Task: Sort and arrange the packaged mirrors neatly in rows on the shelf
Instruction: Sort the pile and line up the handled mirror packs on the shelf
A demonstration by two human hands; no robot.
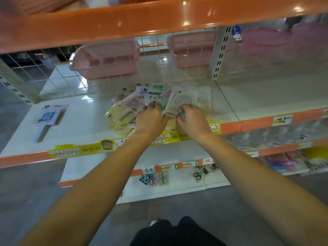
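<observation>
Hard to see: the picture is blurry, so the words and pictures on the packs cannot be read. The top orange shelf edge [159, 20] cuts off what stands above it.
Pile: a messy heap of flat mirrors in shiny clear plastic packs [142, 103] lies in the middle of the white shelf board [79, 121]. The packs are yellow, pink, green and white, and they overlap each other.
Round mirror pack: one white pack with a pale round mirror [181, 101] lies on top of the heap, at its right side.
Left hand [150, 119]: it rests on the heap with bent fingers on the packs. It hides what is under it, so nobody can tell if it grips a pack.
Right hand [190, 119]: its fingers are curled at the near edge of the round mirror pack. Whether it pinches the pack cannot be told.
Single pack: a pink and blue mirror with a handle [48, 119] lies alone on the left of the shelf, well apart from the heap.
Behind: two pink plastic baskets [106, 59] show through a white wire grid [67, 75].
</observation>
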